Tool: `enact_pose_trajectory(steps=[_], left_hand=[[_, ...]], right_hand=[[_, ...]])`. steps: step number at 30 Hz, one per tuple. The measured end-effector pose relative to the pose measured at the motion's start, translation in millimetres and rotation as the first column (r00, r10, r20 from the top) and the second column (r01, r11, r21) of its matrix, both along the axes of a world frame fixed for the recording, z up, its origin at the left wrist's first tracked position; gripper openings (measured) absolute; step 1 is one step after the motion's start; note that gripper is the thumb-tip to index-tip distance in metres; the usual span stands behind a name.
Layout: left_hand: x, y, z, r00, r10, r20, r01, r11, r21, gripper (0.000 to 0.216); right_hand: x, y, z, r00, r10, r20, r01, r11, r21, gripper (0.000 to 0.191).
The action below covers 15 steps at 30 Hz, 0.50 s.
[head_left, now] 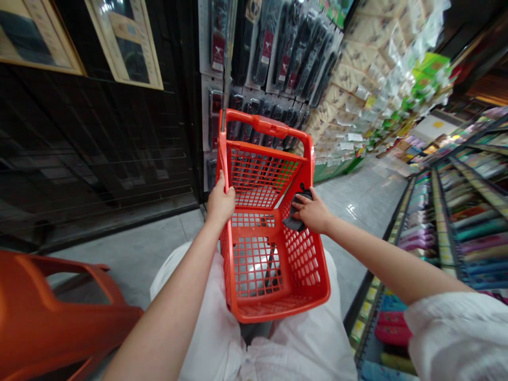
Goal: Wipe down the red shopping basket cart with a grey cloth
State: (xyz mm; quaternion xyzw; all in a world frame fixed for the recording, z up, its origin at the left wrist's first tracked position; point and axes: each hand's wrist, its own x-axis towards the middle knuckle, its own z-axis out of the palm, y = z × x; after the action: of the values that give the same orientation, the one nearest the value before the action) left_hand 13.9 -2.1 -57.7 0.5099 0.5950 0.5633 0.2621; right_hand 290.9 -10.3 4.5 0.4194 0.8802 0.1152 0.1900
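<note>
A red plastic shopping basket [293, 296] with lattice walls is tilted between my knees, its open top facing me. My left hand [222, 203] is closed round its left rim, below the raised handle [270, 126]. Against the inner right wall, my right hand [311, 209] presses a dark grey cloth [294, 223], fingers bent over it. A small black loop shows at the cloth's upper end. Nothing else is seen inside the basket; the floor shows through its lattice.
An orange plastic stool [59, 307] stands close on my left. Packaged goods [270, 47] hang on the wall ahead. On the right, a shelf rack [440, 222] holds folded colourful items. Grey tiled floor [357, 201] runs between them. A dark panel [99, 143] rises at the left.
</note>
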Motion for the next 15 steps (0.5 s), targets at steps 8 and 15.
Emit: enact_pose_trajectory(steps=[8, 15], left_hand=[[1, 0, 1.0, 1.000, -0.003, 0.016, 0.003, 1.000, 0.004, 0.067], [1, -3, 2.1, 1.000, 0.007, 0.016, -0.008, 1.000, 0.002, 0.068]], right_hand=[[9, -91, -9.1, 0.991, 0.137, -0.003, -0.131, 0.941, -0.311, 0.024], [-3, -106, -15.9, 0.999, 0.014, 0.043, -0.003, 0.965, -0.263, 0.026]])
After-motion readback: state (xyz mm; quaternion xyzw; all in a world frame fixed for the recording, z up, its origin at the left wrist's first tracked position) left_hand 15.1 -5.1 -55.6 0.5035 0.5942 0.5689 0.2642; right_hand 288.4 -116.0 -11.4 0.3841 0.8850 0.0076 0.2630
